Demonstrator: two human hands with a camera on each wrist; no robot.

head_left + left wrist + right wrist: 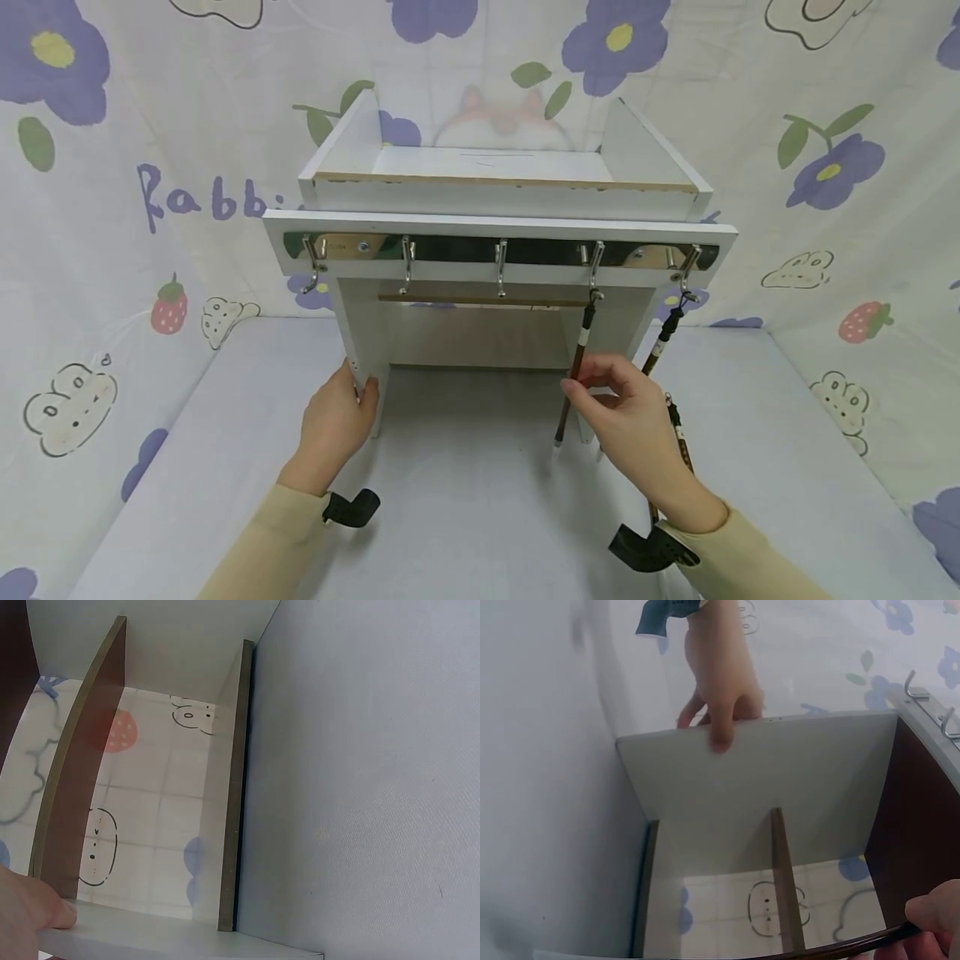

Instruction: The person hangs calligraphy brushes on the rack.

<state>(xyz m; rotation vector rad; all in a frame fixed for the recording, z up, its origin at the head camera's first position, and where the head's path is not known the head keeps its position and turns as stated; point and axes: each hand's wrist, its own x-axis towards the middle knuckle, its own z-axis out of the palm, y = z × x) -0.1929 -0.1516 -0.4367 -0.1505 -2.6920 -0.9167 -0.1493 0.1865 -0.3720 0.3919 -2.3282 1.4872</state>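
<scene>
A white shelf stand (495, 225) faces me, with a hook rail (457, 248) along its front. My left hand (337, 417) grips the edge of the left side panel (356, 333), thumb on the inner face. In the right wrist view that left hand (721, 682) is over the same panel. From the fourth hook hangs a calligraphy brush (582, 337) by its loop, pale tip down. My right hand (626, 417) pinches its brown handle between thumb and fingers. A second calligraphy brush (663, 336) hangs from the rightmost hook, its lower part hidden behind my right hand.
Another brush (679, 433) is on the right, partly covered by my right wrist. The stand rests on a pale tabletop (465, 500). Close behind it hangs a flowered cloth backdrop (750, 150). An upper tray (502, 162) tops the stand.
</scene>
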